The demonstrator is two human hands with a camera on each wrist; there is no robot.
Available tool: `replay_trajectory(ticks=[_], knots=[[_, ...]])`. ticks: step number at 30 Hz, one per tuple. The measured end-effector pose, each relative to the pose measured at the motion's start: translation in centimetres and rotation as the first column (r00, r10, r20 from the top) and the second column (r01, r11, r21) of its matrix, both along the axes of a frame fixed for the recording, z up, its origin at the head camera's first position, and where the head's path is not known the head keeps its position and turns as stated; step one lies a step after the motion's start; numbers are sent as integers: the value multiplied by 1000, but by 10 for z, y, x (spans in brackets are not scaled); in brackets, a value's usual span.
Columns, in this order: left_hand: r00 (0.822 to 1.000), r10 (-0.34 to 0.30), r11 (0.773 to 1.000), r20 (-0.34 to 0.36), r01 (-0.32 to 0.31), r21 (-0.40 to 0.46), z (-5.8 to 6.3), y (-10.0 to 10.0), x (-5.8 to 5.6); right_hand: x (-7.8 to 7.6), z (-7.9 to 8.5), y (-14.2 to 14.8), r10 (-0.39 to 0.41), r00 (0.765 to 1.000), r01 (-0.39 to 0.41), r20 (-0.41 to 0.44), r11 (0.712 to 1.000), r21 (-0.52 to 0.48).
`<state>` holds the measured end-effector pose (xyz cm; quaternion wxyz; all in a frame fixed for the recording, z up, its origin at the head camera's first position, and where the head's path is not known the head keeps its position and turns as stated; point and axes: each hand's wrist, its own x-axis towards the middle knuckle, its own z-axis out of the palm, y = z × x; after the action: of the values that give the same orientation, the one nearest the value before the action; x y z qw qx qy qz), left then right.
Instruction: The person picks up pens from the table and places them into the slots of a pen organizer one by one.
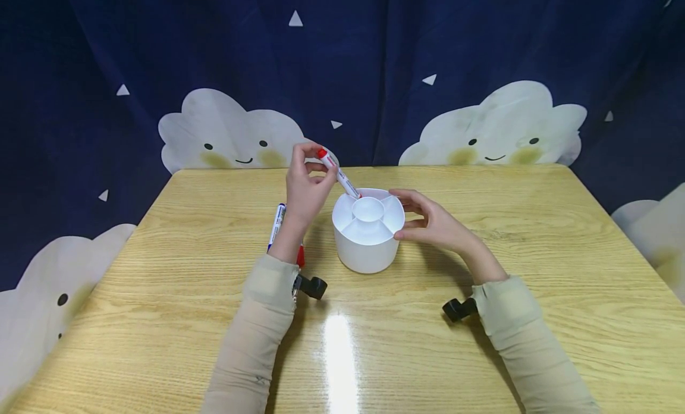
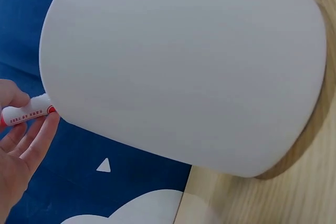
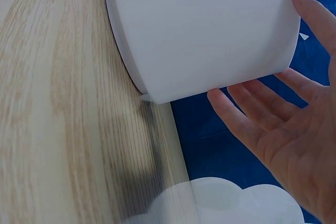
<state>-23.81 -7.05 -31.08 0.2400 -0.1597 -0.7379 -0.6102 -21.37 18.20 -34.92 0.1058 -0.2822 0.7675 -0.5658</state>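
My left hand (image 1: 309, 185) pinches a white marker with a red cap (image 1: 339, 175) near its capped end. The marker leans, and its lower end reaches into a rear compartment of the round white desk organizer (image 1: 366, 256). In the left wrist view the fingers and thumb hold the marker (image 2: 27, 110) beside the organizer's wall (image 2: 184, 72). My right hand (image 1: 436, 223) steadies the organizer from the right, thumb at the front rim and fingers farther back. The right wrist view shows that hand (image 3: 294, 124) around the organizer's side (image 3: 210, 35).
A white marker with blue ends (image 1: 276, 223) lies on the wooden table (image 1: 187, 295) left of the organizer. A red marker end (image 1: 301, 256) shows beside the left wrist, its remainder hidden by the arm. Behind the table hangs a dark blue curtain (image 1: 342, 63) with cloud prints.
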Motion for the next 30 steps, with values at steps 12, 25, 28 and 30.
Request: replay_trajectory(ticks=[12,25,28,30], knots=[[997,-41,999,71,40,14,-2,4,9,2,1,0,-5,1000,5,5,1000,5],[987,-73,996,142,79,-36,5,10,26,2,4,-1,-4,1000,4,7,1000,8],[986,-84,995,145,91,-40,-4,10,19,2,3,-2,-1,1000,1,6,1000,2],[986,-84,995,144,92,-50,-13,9,12,2,3,-1,-1,1000,1,6,1000,0]])
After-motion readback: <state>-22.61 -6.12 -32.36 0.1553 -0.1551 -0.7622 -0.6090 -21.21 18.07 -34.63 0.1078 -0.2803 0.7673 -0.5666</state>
